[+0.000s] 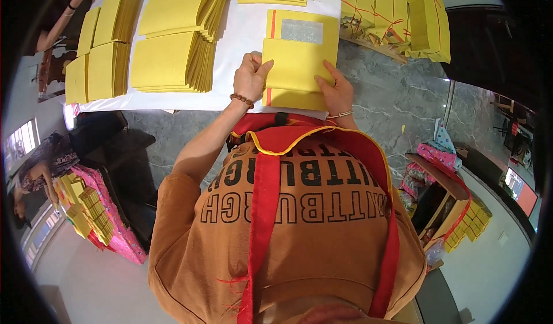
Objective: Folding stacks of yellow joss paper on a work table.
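Note:
Both my hands grip a yellow folded paper packet (299, 64) by its two side edges, over the near edge of the white-covered table. A red stripe runs down the packet's left side, and a silver rectangle (302, 31) shows on its far part, above the folded layers. My left hand (252, 79), with a beaded bracelet at the wrist, holds the left edge, thumb on top. On the right edge is my right hand (337, 92), its thumb and index finger lying on the paper. The remaining fingers of both hands are partly hidden.
Stacks of folded yellow paper (164, 61) stand on the table (230, 64) to the left and far side. Red-tied yellow bundles (377, 4) sit at the far right. Another person's arm (57, 27) reaches in at far left. A wooden shelf (440, 177) stands right.

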`<state>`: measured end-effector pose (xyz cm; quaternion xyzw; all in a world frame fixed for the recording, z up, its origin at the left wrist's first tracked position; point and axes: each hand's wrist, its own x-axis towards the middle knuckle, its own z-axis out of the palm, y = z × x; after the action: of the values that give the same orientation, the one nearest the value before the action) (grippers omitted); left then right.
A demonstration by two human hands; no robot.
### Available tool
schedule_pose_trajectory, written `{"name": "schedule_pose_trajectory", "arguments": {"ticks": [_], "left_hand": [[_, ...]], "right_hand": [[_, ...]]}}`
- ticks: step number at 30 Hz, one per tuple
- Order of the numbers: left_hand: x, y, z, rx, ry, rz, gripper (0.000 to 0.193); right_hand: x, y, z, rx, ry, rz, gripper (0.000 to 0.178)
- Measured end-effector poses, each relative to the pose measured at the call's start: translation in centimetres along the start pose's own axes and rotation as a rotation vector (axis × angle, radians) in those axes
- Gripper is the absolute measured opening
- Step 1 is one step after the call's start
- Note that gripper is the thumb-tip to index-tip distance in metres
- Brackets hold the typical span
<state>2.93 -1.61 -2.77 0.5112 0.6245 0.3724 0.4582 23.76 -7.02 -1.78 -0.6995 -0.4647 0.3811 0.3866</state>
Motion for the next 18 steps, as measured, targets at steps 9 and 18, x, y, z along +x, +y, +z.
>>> {"name": "schedule_pose_trajectory", "arguments": {"ticks": [9,18], "left_hand": [[-1.8,5.5,0.5,0.616,-0.081,0.636,0.036],[-0.8,3.6,3.6,0.876,-0.367,0.887,0.054]], "right_hand": [[-0.2,-1.1,-0.1,-0.08,-0.003,0.039,0.046],[-0.5,-1.0,-0.1,-0.098,0.026,-0.111,0.042]]}}
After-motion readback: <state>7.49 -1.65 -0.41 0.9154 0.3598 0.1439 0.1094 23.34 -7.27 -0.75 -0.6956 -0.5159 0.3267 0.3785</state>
